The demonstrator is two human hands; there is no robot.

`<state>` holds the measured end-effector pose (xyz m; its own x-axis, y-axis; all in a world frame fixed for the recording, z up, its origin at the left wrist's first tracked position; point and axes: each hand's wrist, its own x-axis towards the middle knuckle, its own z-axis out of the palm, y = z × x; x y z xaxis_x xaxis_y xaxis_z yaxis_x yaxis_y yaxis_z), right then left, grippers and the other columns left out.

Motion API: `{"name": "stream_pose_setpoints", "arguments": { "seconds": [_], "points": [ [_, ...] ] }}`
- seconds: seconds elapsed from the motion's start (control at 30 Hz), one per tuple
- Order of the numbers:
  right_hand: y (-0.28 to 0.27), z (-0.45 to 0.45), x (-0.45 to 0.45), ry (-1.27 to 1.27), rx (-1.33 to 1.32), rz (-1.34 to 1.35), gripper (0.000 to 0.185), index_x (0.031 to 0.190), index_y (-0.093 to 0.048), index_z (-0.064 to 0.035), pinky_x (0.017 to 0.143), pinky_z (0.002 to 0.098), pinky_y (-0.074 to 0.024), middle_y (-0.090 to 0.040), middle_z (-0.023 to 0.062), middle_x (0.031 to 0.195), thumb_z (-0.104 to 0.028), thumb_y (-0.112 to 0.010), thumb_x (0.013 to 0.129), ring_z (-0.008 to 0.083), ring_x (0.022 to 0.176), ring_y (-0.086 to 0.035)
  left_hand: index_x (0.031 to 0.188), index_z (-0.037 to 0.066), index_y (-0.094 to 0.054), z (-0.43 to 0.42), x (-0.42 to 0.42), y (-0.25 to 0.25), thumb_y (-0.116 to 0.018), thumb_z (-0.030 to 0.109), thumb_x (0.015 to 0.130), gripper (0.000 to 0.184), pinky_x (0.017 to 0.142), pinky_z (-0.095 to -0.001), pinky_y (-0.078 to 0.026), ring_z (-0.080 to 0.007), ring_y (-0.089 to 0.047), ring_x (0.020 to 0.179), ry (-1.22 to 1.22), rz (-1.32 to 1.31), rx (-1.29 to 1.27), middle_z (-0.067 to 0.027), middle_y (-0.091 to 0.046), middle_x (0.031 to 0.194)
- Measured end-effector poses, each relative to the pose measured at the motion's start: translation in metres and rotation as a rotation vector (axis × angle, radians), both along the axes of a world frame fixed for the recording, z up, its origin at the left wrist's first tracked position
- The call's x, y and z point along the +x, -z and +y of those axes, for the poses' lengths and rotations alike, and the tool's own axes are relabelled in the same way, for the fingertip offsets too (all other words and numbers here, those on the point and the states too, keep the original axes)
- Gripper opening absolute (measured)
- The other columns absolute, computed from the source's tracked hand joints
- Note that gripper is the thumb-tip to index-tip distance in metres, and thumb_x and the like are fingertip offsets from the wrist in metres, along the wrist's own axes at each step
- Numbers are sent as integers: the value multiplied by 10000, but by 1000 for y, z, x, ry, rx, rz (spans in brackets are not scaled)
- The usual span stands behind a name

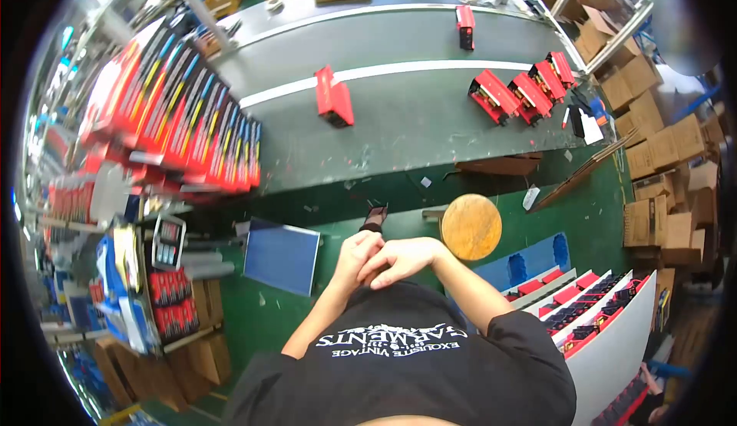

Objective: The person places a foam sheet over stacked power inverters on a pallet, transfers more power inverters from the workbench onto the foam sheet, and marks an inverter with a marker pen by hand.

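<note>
My left hand [358,259] and my right hand [405,260] meet in front of my black T-shirt [407,380]. Their fingers are closed and overlap, the right hand resting against the left. No object shows in either one, though the palms are hidden. Beyond them, a dark green workbench [399,134] runs across the view. On it, a red-and-black boxy unit [335,100] stands left of centre. Several similar red units [530,94] are grouped at the right, and a single red unit [466,27] sits farther back.
A tall stack of red boxes [176,111] is at the left. A round wooden stool [471,227] stands right of my hands, and a blue panel [282,257] lies to the left. White dividers [614,334] holding red units are at lower right. Cardboard boxes [668,150] pile up far right.
</note>
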<state>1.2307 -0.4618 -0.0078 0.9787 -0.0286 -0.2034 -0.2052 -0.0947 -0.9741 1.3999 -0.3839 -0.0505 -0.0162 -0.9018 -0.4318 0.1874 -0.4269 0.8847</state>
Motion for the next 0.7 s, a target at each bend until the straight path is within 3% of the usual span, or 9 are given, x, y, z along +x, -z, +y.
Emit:
{"name": "stream_pose_setpoints", "arguments": {
  "seconds": [0.13,0.17,0.23,0.33,0.4,0.47,0.53,0.63,0.7],
  "points": [
    [34,-164,-26,640,-275,77,401,1184,-691,-6,901,321,-555,-756,96,1035,-311,-728,926,157,972,-708,1025,17,-656,-148,68,74,-676,173,953,173,718,-259,-481,-106,-582,765,-350,-117,-91,-22,-633,862],
    [57,-213,-39,856,-36,69,403,1166,-702,-26,938,359,-540,-738,116,1099,-346,-711,921,223,1040,-694,1096,13,-630,-190,90,88,-690,181,950,230,776,-275,-495,-124,-594,833,-362,-270,-179,-42,-634,939],
    [62,-306,-61,1293,127,-140,264,1091,-689,-34,801,295,-566,-735,58,995,-251,-714,943,152,926,-708,1279,-4,-548,-265,131,110,-725,232,937,451,931,-341,-502,-192,-598,1024,-352,-523,-239,-116,-600,1166],
    [85,-452,-104,1715,-174,-97,228,1052,-687,-16,640,295,-529,-725,47,905,-219,-648,954,111,800,-663,1500,-30,-341,-359,169,101,-756,257,918,770,1036,-401,-462,-290,-543,1232,-237,-642,-101,-212,-465,1444],
    [98,-530,-135,1865,-733,112,249,1072,-706,-16,790,327,-548,-746,109,987,-209,-662,922,186,906,-709,1532,-31,-264,-405,176,121,-761,260,913,846,1056,-406,-452,-295,-533,1264,-155,-535,-91,-224,-455,1463],
    [113,-598,-168,1943,-868,294,309,1127,-698,-20,880,367,-536,-732,169,1071,-251,-655,926,269,995,-712,1556,-27,-194,-437,174,134,-758,242,907,901,1070,-398,-446,-288,-536,1276,-9,-491,-125,-238,-481,1444],
    [89,-635,-180,1916,-837,468,373,1215,-655,-6,944,417,-521,-694,208,1168,-266,-618,950,355,1071,-672,1548,-4,-246,-445,157,147,-693,187,938,780,1066,-393,-441,-275,-520,1280,-141,-429,-137,-198,-481,1444],
    [124,-702,-204,2011,-1289,521,386,1192,-633,16,944,512,-512,-680,232,1159,-278,-585,946,429,1064,-652,1552,-1,-232,-447,158,155,-655,110,917,771,1076,-399,-432,-289,-523,1271,-134,-505,-126,-202,-484,1434],
    [133,-738,-214,2037,-1119,629,399,1219,-598,21,969,530,-500,-644,249,1223,-272,-578,949,444,1092,-638,1543,-16,-245,-446,154,148,-654,107,889,781,1082,-405,-424,-302,-521,1273,-150,-486,-144,-217,-480,1430]
  ]
}}
